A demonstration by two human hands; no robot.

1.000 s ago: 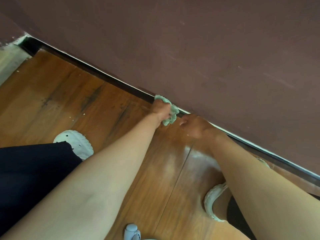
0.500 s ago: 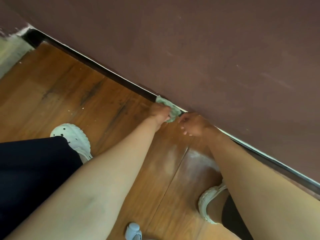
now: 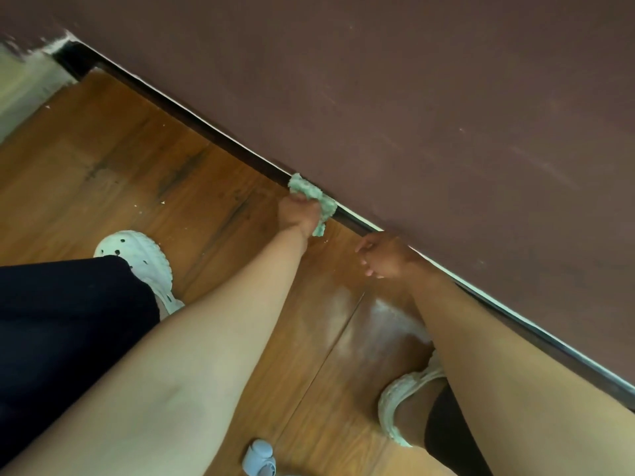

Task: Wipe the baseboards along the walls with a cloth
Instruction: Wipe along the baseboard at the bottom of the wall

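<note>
A white clog (image 3: 137,259) is seen at nine o'clock on the wooden floor (image 3: 103,159). Near centre, the green cloth (image 3: 318,201) is gripped in the curled fingers of the left hand (image 3: 297,216) and pressed against the dark baseboard (image 3: 192,123), at one o'clock from that hand. At four o'clock from the cloth, the right hand (image 3: 385,257) is held close to the baseboard, fingers loosely curled, with nothing in it.

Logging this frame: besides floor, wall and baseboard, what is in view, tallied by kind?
Green cloth: 1
Hands: 2
White shoes: 2
Pale blue object, cut off at the bottom edge: 1
Total: 6
</note>
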